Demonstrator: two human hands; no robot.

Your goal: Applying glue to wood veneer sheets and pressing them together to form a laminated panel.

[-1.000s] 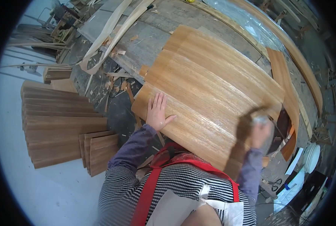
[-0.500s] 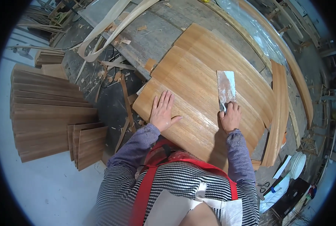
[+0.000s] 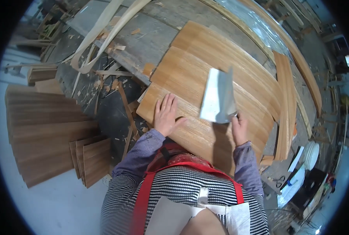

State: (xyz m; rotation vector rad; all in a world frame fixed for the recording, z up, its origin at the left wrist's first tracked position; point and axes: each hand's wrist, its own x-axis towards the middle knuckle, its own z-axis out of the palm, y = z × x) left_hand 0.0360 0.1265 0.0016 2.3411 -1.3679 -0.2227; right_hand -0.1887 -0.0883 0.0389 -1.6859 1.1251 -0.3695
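Overlapping wood veneer sheets (image 3: 198, 72) with brown grain lie in front of me. My left hand (image 3: 167, 117) is pressed flat on the nearest sheet, close to its left edge, fingers stretched out and thumb apart. My right hand (image 3: 239, 127) is closed round the handle of a broad rectangular metal blade (image 3: 213, 98), cleaver-like and smeared by motion. The blade is tilted above the veneer, and a dark shadow falls on the sheet below it. Most of the handle is hidden by my fingers.
At the left stands a stack of darker veneer sheets (image 3: 45, 137), with smaller panels (image 3: 96, 158) beside it. Veneer strips (image 3: 98, 39) and scraps lie at the far left. A narrow veneer strip (image 3: 285, 105), clear plastic film (image 3: 260, 27), scissors (image 3: 279, 181) and a white roll (image 3: 311, 155) lie to the right.
My right hand has lifted and turned the blade, which was lying against the veneer, so its face now tilts left. My left hand stays on the sheet.
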